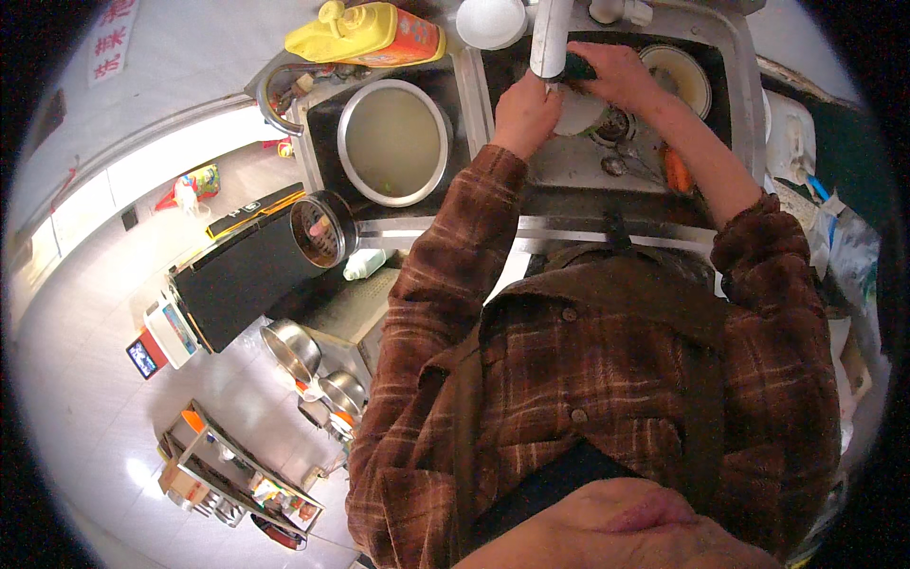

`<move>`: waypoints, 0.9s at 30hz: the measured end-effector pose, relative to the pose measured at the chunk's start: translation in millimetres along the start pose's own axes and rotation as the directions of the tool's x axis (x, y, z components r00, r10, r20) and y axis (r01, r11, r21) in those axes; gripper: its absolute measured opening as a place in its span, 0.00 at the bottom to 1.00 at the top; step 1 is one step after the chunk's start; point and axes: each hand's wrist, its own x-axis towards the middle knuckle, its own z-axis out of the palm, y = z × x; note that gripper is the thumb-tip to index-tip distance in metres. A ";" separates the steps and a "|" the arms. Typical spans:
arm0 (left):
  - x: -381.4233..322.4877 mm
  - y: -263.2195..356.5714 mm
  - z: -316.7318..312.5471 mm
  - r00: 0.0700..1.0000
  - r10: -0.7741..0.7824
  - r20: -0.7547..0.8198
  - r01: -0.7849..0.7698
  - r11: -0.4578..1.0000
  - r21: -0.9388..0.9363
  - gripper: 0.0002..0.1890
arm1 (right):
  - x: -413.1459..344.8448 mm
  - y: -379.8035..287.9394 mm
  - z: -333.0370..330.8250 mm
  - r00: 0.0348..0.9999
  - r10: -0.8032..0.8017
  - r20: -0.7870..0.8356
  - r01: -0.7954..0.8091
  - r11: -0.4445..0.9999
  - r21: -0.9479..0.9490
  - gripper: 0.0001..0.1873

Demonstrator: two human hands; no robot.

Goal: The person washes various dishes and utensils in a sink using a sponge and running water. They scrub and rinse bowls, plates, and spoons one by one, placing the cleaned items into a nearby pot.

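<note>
Over the right basin of a steel sink (pixel 746 107), my left hand (pixel 527 116) grips the edge of a pale dish (pixel 581 114), partly hidden by the fingers. My right hand (pixel 620 77) is closed on a dark green pad (pixel 579 67) just above that dish. A white tap pipe (pixel 549 39) comes down between my hands and covers part of the grip. Below the dish lie a metal drain strainer (pixel 613 126) and metal spoons (pixel 613 166). An orange item (pixel 677 171) lies under my right forearm, and a rimmed plate (pixel 693 78) rests beyond it.
A large round pot of cloudy water (pixel 394 142) stands in the left basin. Behind it are a yellow jug (pixel 362 34) and a white bowl (pixel 490 21). A round metal strainer (pixel 323 227) sits at the sink's left front corner. Metal pots (pixel 291 348) stand lower left.
</note>
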 end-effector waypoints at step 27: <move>-7.1 13.2 -7.4 0.997 -0.050 -0.055 0.042 0.991 -0.130 0.12 | -9.1 -10.0 -0.4 0.911 0.407 0.069 -0.384 0.773 0.505 0.13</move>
